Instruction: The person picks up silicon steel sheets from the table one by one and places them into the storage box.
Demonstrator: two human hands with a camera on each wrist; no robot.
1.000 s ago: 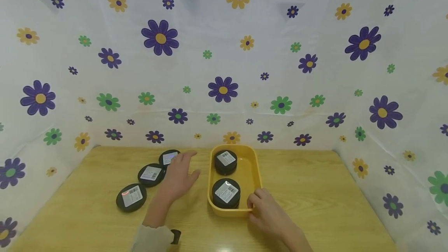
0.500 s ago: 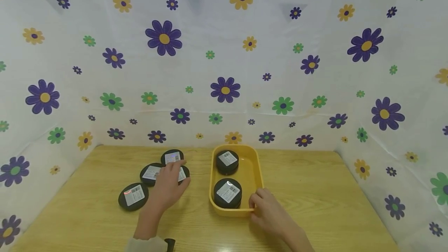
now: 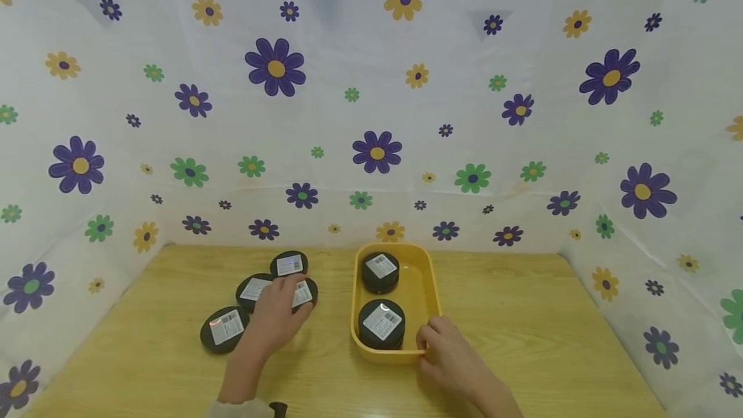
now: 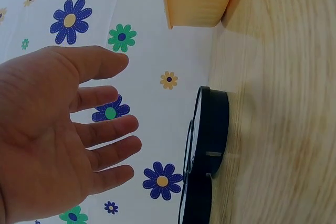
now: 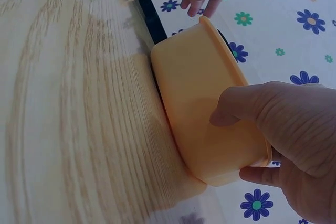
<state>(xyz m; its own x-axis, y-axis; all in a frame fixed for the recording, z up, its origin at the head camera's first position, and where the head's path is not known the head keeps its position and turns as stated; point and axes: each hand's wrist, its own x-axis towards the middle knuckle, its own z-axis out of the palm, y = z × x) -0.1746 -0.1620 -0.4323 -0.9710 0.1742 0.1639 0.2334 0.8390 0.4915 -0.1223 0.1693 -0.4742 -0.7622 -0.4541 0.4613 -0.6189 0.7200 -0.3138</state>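
My left hand (image 3: 274,315) hovers over a black round flat case (image 3: 310,295) with a white label, its fingers loosely bent and holding nothing. The left wrist view shows a gap between that hand (image 4: 63,124) and the black cases (image 4: 212,135). Beside it lie more cases: one at the back (image 3: 289,264), one to the left (image 3: 248,295) and one nearer me (image 3: 225,329). My right hand (image 3: 455,360) grips the near right corner of a yellow tray (image 3: 419,286), thumb on the outer wall. Inside stand a front black case (image 3: 381,324) and a back one (image 3: 380,273), both apparently stacked.
A wooden table (image 3: 522,315) carries everything. Behind it and along both sides hangs a white cloth (image 3: 325,121) with printed flowers. A small dark object (image 3: 278,409) shows by the left sleeve at the bottom edge.
My left hand has moved left, away from the tray, and lowered over the cases, so a case that it hid now shows. The right hand keeps its hold on the tray.
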